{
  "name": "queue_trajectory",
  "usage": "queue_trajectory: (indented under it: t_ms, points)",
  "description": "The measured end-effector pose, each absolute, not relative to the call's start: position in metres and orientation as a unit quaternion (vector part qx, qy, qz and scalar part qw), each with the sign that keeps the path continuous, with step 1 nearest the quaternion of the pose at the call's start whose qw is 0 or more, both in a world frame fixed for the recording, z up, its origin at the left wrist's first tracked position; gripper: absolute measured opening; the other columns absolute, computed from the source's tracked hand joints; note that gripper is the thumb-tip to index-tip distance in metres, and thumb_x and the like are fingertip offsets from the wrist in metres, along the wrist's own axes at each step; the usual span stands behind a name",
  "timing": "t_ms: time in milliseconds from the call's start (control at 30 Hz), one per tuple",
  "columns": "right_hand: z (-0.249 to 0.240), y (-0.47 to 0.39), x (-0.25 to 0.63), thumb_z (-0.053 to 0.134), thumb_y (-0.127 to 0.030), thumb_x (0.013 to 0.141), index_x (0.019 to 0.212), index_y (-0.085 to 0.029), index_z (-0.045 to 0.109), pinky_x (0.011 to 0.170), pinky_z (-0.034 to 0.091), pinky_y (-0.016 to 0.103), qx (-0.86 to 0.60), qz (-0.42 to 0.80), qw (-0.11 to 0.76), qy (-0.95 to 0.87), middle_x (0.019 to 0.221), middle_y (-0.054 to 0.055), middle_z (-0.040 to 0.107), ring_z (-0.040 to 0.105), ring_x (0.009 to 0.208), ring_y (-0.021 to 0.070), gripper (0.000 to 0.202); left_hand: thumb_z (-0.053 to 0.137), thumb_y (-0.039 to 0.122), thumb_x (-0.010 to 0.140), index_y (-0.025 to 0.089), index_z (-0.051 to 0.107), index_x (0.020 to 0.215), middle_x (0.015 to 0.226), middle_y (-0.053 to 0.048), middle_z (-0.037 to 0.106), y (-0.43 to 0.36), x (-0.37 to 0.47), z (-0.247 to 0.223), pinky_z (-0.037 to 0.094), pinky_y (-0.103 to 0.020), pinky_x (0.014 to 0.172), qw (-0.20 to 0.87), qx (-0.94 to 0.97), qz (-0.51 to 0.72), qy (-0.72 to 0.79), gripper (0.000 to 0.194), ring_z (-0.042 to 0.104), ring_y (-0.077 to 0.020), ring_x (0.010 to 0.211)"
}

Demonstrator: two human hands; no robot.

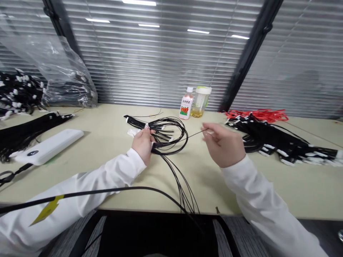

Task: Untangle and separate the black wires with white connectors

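A looped bundle of thin black cables [171, 151] lies over the middle of the table, with white tags on several ends. My left hand [144, 144] is closed around the bundle at its left side. Out to the right, my right hand [225, 144] pinches one thin black strand [197, 134] and holds it stretched away from the loop. That hand is slightly blurred. Several loose cable ends [182, 185] hang from the bundle toward the table's front edge. The part of the bundle inside my left palm is hidden.
A drink bottle [186, 104] and a lidded cup [200, 102] stand at the back. Black cable piles [281, 141] and red strips [261, 115] lie right. At left are a white power bank [50, 146], more black cables [29, 130] and a plastic bag [72, 82]. A black cord [128, 188] crosses in front.
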State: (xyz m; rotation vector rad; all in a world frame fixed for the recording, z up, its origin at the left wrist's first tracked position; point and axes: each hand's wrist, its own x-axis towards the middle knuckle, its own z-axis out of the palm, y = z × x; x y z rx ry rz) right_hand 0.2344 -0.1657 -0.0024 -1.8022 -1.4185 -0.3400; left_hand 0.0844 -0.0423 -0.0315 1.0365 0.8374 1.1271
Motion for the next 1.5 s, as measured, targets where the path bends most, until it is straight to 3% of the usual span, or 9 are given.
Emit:
queue_trajectory:
  t_ms: [100, 200, 267, 333, 433, 500, 667, 1000, 1500]
  points:
    - [-0.003, -0.164, 0.232, 0.048, -0.027, 0.076, 0.103, -0.018, 0.052, 0.082, 0.046, 0.032, -0.53, 0.013, 0.659, -0.533, 0.101, 0.007, 0.057, 0.056, 0.092, 0.0149, 0.029, 0.039, 0.039, 0.078, 0.016, 0.047, 0.068, 0.041, 0.006, 0.033, -0.043, 0.085, -0.031, 0.02, -0.017, 0.031, 0.651, 0.45, 0.489, 0.366, 0.027, 0.027, -0.0047, 0.031]
    - [0.0, -0.165, 0.224, 0.046, -0.026, 0.078, 0.101, -0.022, 0.048, 0.076, 0.049, 0.034, -0.422, 0.167, 0.737, -0.501, 0.069, -0.001, 0.058, 0.058, 0.065, 0.0091, 0.023, 0.039, 0.038, 0.079, 0.016, 0.046, 0.068, 0.04, 0.007, 0.033, -0.043, 0.086, -0.032, 0.021, -0.017, 0.032, 0.658, 0.449, 0.487, 0.358, 0.026, 0.027, -0.0048, 0.031]
    - [0.001, -0.166, 0.22, 0.045, -0.026, 0.078, 0.116, -0.027, 0.034, 0.065, 0.05, 0.031, -0.404, 0.24, 0.716, -0.517, 0.053, -0.007, 0.051, 0.05, 0.045, 0.0059, 0.039, 0.037, 0.038, 0.08, 0.016, 0.046, 0.066, 0.039, 0.006, 0.034, -0.043, 0.086, -0.034, 0.023, -0.017, 0.034, 0.647, 0.464, 0.493, 0.351, 0.027, 0.028, -0.0047, 0.032]
    - [0.001, -0.165, 0.217, 0.046, -0.029, 0.078, 0.119, -0.027, 0.028, 0.057, 0.048, 0.027, -0.411, 0.267, 0.693, -0.529, 0.05, -0.009, 0.049, 0.044, 0.039, 0.0049, 0.046, 0.038, 0.039, 0.08, 0.016, 0.047, 0.065, 0.038, 0.006, 0.035, -0.044, 0.086, -0.038, 0.025, -0.017, 0.035, 0.621, 0.502, 0.496, 0.34, 0.029, 0.031, -0.005, 0.033]
    - [-0.002, -0.161, 0.218, 0.051, -0.034, 0.074, 0.094, -0.019, 0.047, 0.052, 0.045, 0.023, -0.447, 0.271, 0.69, -0.501, 0.055, -0.004, 0.051, 0.047, 0.045, 0.0048, 0.025, 0.038, 0.043, 0.079, 0.015, 0.049, 0.064, 0.037, 0.005, 0.039, -0.048, 0.084, -0.043, 0.029, -0.018, 0.039, 0.579, 0.586, 0.48, 0.303, 0.033, 0.037, -0.0059, 0.035]
    - [-0.005, -0.158, 0.219, 0.055, -0.034, 0.07, 0.078, -0.016, 0.051, 0.048, 0.043, 0.02, -0.455, 0.289, 0.701, -0.467, 0.056, -0.004, 0.049, 0.045, 0.046, 0.0037, 0.02, 0.039, 0.046, 0.077, 0.015, 0.05, 0.064, 0.037, 0.005, 0.04, -0.053, 0.083, -0.045, 0.031, -0.018, 0.04, 0.57, 0.626, 0.456, 0.276, 0.035, 0.04, -0.0064, 0.036]
    - [-0.013, -0.152, 0.222, 0.06, -0.035, 0.066, 0.068, -0.013, 0.053, 0.053, 0.047, 0.023, -0.476, 0.365, 0.669, -0.439, 0.055, -0.004, 0.048, 0.044, 0.047, 0.0026, 0.023, 0.04, 0.048, 0.076, 0.016, 0.049, 0.064, 0.034, 0.005, 0.041, -0.061, 0.079, -0.043, 0.031, -0.018, 0.04, 0.597, 0.647, 0.411, 0.236, 0.036, 0.039, -0.0063, 0.034]
    - [-0.013, -0.156, 0.226, 0.059, -0.04, 0.066, 0.066, -0.01, 0.056, 0.053, 0.05, 0.026, -0.57, 0.261, 0.541, -0.56, 0.05, -0.002, 0.047, 0.046, 0.046, 0.0053, 0.03, 0.039, 0.043, 0.078, 0.017, 0.046, 0.06, 0.033, 0.005, 0.04, -0.064, 0.073, -0.032, 0.032, -0.018, 0.04, 0.635, 0.623, 0.408, 0.205, 0.032, 0.039, -0.0067, 0.034]
    - [-0.017, -0.155, 0.226, 0.053, -0.041, 0.07, 0.069, -0.011, 0.059, 0.05, 0.046, 0.023, -0.602, 0.194, 0.506, -0.586, 0.055, 0.002, 0.053, 0.047, 0.049, 0.0067, 0.031, 0.039, 0.046, 0.077, 0.016, 0.047, 0.059, 0.032, 0.004, 0.04, -0.06, 0.074, -0.034, 0.033, -0.017, 0.038, 0.603, 0.653, 0.398, 0.227, 0.036, 0.038, -0.0065, 0.033]
